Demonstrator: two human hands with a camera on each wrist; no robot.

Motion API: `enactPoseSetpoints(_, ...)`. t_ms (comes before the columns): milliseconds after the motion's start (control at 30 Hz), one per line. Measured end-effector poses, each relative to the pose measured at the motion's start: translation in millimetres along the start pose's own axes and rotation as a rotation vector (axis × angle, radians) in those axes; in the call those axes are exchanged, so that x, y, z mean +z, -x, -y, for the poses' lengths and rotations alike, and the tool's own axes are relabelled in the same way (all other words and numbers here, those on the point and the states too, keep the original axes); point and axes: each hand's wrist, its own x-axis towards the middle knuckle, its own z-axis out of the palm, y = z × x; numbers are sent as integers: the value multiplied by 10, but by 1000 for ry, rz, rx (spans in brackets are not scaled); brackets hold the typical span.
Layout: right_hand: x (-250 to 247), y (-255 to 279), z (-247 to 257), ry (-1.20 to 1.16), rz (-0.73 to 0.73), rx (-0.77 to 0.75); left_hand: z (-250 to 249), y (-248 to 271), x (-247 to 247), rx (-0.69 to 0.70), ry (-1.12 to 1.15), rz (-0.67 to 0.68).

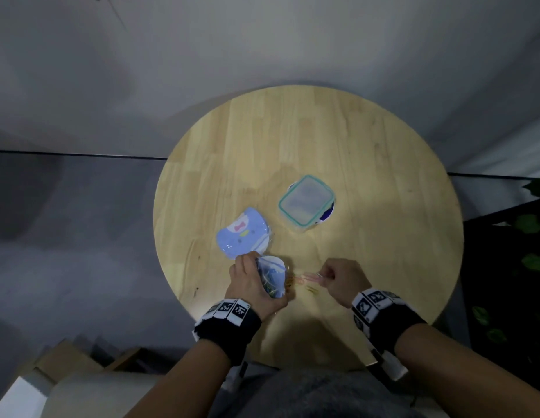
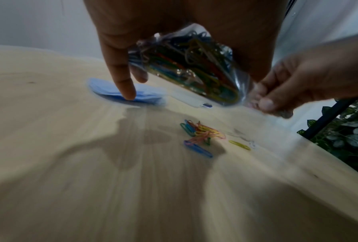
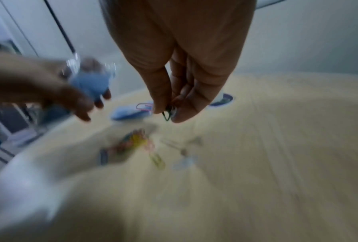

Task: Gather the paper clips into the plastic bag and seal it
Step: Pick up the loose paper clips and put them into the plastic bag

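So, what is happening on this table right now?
A person is gathering paper clips. The left hand holds a clear plastic bag, already well filled with coloured clips and not sealed yet. The right hand pinches a few clips above the round wooden table. A small pile of loose clips lies on the table between the hands.

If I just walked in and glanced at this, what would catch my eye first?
Probably the left hand gripping a clear plastic bag stuffed with colourful paper clips, near the round wooden table's front edge. Just right of it, a bright heap of loose clips lies on the wood, while the right hand pinches a few more.
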Motion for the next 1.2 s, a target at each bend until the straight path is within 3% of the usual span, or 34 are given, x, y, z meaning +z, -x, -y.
enactPoseSetpoints(333, -645, 21, 714, 40, 71, -164, -311, -99, 52, 145, 14, -79)
enactPoseSetpoints(433, -647, 6, 834, 100, 107, -161, -457, -106, 12, 171, 51, -125)
enactPoseSetpoints(633, -593, -29, 977, -81, 23, -63, -623, -199, 3, 128, 183, -170)
enactPoseSetpoints(767, -637, 89, 958, -104, 57, -195, -557, -225, -14, 94, 178, -128)
enactPoseSetpoints(933, -640, -125, 628, -139, -85, -37, -304, -234, -55, -16, 142, -123)
enactPoseSetpoints(1100, -141, -244, 204, 126, 131, 107, -30, -110, -130, -48, 121, -184)
enactPoseSetpoints(1200, 195, -191, 122, 151, 186, 68, 39, -48, -171, -46, 105, -213)
